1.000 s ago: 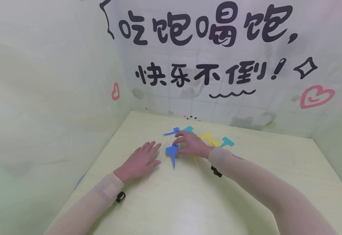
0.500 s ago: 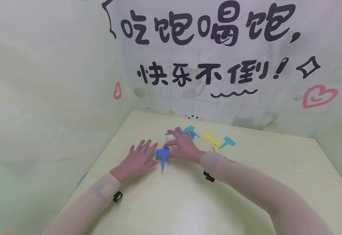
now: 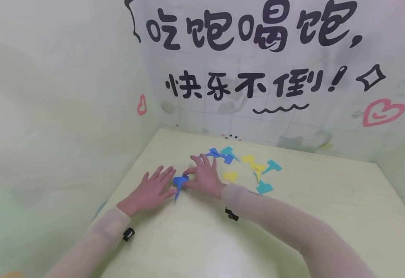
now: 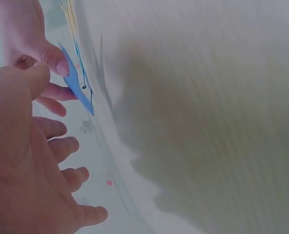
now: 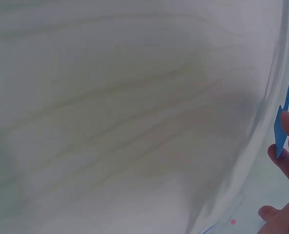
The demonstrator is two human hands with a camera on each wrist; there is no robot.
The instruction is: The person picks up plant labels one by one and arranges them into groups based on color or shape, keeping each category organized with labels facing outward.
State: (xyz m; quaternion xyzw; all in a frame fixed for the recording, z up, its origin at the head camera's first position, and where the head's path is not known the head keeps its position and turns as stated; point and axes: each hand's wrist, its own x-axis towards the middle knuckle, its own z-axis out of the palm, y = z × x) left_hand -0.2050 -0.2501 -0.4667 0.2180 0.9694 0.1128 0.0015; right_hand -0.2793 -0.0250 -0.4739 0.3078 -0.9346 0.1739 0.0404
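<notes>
A blue T-shaped plant label [image 3: 178, 185] is pinched between the thumb and index finger of my right hand [image 3: 206, 178], its pointed stem toward me. My left hand [image 3: 148, 193] lies just left of it, fingers spread and straight, with the thumb tip near the label's stem. In the left wrist view, the blue label [image 4: 75, 85] shows edge-on in the right fingers, beyond my left thumb. The right wrist view catches the same label [image 5: 279, 131] at its right edge. Further back lie more blue labels [image 3: 228, 158].
On the pale wooden table [image 3: 202, 243] lie teal labels [image 3: 265, 187] and yellow labels [image 3: 230, 177], some overlapping, right of my right hand. A wall sheet with black writing [image 3: 254, 85] closes off the back, and another sheet [image 3: 66, 116] stands along the left.
My right hand has moved left with the blue label, up to the left hand. This uncovers a yellow and a teal label on the table. The left hand has shifted slightly left in view.
</notes>
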